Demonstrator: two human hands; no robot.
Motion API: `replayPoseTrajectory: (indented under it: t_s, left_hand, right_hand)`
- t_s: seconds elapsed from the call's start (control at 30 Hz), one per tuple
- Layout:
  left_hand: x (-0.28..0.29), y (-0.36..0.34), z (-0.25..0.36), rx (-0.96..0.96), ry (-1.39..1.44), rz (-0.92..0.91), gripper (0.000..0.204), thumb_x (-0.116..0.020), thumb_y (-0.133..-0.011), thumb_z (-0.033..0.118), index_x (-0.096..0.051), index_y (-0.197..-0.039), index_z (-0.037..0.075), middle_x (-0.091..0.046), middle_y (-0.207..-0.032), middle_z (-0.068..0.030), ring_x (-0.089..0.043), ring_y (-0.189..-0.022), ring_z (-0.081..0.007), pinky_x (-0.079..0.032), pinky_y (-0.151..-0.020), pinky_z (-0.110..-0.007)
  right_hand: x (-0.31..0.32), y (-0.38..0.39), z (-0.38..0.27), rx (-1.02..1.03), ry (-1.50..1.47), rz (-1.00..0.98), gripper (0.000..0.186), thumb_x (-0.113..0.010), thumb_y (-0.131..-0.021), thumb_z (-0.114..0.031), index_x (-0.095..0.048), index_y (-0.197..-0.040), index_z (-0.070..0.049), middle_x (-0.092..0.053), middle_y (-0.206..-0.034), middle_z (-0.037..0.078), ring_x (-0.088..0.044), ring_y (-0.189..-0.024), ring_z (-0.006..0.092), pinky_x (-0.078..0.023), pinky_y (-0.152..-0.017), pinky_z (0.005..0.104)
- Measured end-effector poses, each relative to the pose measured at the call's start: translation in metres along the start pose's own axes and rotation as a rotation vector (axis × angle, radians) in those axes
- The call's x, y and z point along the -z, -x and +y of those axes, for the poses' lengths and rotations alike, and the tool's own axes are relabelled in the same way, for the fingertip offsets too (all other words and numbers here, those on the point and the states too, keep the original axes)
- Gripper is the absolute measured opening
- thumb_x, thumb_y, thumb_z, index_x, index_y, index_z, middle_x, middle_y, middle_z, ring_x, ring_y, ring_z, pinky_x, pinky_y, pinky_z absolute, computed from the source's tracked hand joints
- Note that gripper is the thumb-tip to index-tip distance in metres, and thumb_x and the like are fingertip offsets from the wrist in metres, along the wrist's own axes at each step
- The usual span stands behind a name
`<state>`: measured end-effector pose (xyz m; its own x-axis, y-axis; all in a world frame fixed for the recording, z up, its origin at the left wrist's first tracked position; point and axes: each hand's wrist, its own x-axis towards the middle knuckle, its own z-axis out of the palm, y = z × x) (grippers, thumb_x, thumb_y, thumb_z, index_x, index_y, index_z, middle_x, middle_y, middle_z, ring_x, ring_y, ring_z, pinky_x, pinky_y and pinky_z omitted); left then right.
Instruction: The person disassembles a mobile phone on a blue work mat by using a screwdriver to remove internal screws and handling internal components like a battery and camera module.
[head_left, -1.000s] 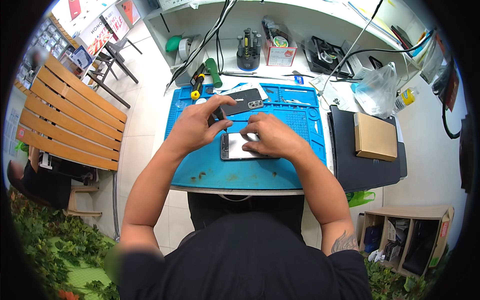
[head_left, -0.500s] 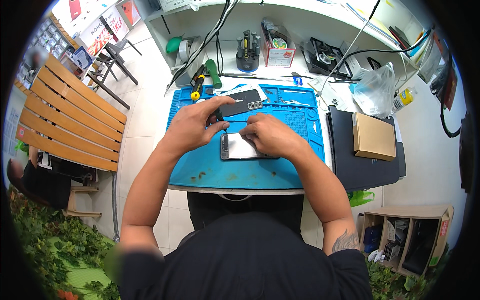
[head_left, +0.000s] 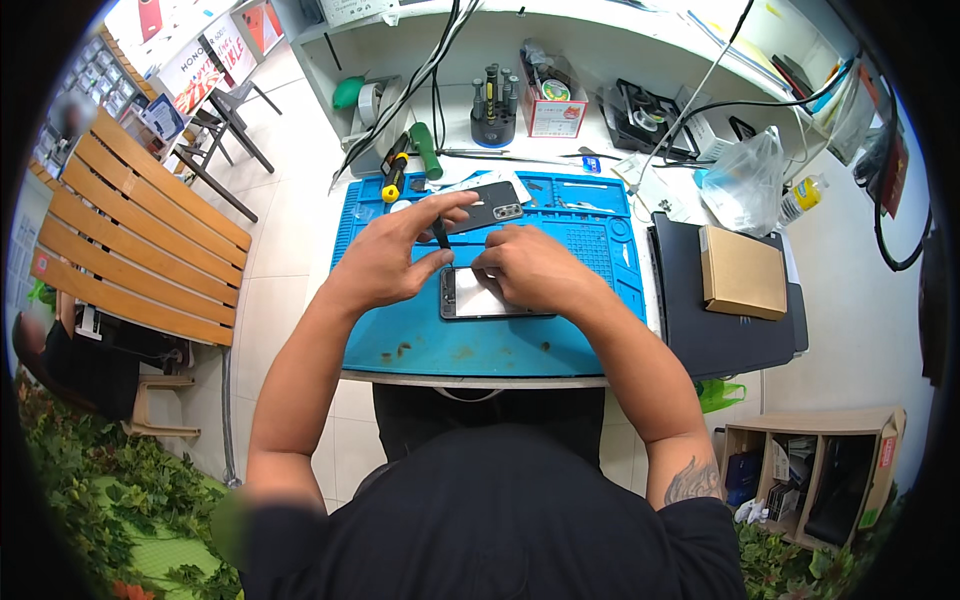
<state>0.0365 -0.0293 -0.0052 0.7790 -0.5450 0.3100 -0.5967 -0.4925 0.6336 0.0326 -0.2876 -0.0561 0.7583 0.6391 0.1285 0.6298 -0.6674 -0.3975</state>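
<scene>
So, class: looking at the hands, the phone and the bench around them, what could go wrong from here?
1. The left hand works a thin dark tool at the top edge of the phone; a slip might scratch or crack the screen.
2. The right hand presses on the phone; too much pressure could stress the glass.
3. The dark back cover lies just behind and could get knocked.

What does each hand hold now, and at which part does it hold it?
The left hand pinches a thin dark tool near its upper end. The right hand presses on the phone's upper edge, gripping nothing visible.
</scene>
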Motion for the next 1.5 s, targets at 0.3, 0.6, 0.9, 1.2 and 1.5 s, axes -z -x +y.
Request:
replayPoseTrajectory:
  t_s: [0.3, 0.6, 0.9, 1.2, 1.5]
  left_hand:
    - [-0.003, 0.006, 0.000, 0.054, 0.008, 0.030, 0.067, -0.086, -0.098, 0.000, -0.067, -0.159, 0.019, -0.085, -0.111, -0.0120, -0.084, -0.099, -0.0253, -0.066, -0.092, -0.040]
    - [0.003, 0.004, 0.002, 0.033, -0.040, -0.008, 0.070, -0.087, -0.098, 0.002, -0.066, -0.161, 0.023, -0.085, -0.110, -0.0113, -0.084, -0.097, -0.0282, -0.065, -0.090, -0.041]
    - [0.001, 0.007, -0.001, 0.063, 0.003, 0.014, 0.073, -0.087, -0.097, 0.002, -0.064, -0.163, 0.023, -0.085, -0.112, -0.0107, -0.084, -0.099, -0.0284, -0.065, -0.092, -0.040]
    - [-0.010, 0.011, -0.006, 0.047, 0.081, 0.058, 0.084, -0.091, -0.092, -0.003, -0.060, -0.166, 0.021, -0.084, -0.109, -0.0096, -0.085, -0.105, -0.0255, -0.067, -0.095, -0.038]
    - [-0.022, 0.022, -0.024, 0.079, 0.198, 0.358, 0.088, -0.096, -0.092, 0.001, -0.056, -0.169, 0.014, -0.084, -0.098, -0.0078, -0.085, -0.090, -0.0153, -0.068, -0.084, -0.031]
  right_hand:
    - [-0.007, -0.006, -0.003, 0.016, 0.011, 0.019, 0.016, -0.072, -0.096, -0.012, -0.087, -0.099, -0.007, -0.079, -0.103, 0.016, -0.074, -0.107, 0.0390, -0.059, -0.096, 0.0533]
    - [-0.009, -0.006, -0.001, 0.022, 0.006, 0.039, 0.015, -0.072, -0.095, -0.011, -0.086, -0.097, -0.006, -0.079, -0.102, 0.017, -0.074, -0.106, 0.0399, -0.059, -0.095, 0.0539]
    - [-0.009, -0.006, -0.002, 0.023, -0.011, 0.046, 0.018, -0.070, -0.097, -0.011, -0.087, -0.099, -0.005, -0.079, -0.103, 0.018, -0.075, -0.105, 0.0406, -0.059, -0.095, 0.0542]
    - [-0.007, -0.011, -0.001, -0.010, -0.017, -0.021, 0.019, -0.071, -0.099, -0.013, -0.087, -0.103, -0.005, -0.080, -0.108, 0.019, -0.075, -0.112, 0.0404, -0.060, -0.099, 0.0538]
    - [-0.008, -0.015, -0.016, 0.023, -0.063, 0.081, 0.022, -0.081, -0.098, -0.020, -0.086, -0.110, -0.002, -0.080, -0.113, 0.017, -0.073, -0.119, 0.0381, -0.058, -0.106, 0.0520]
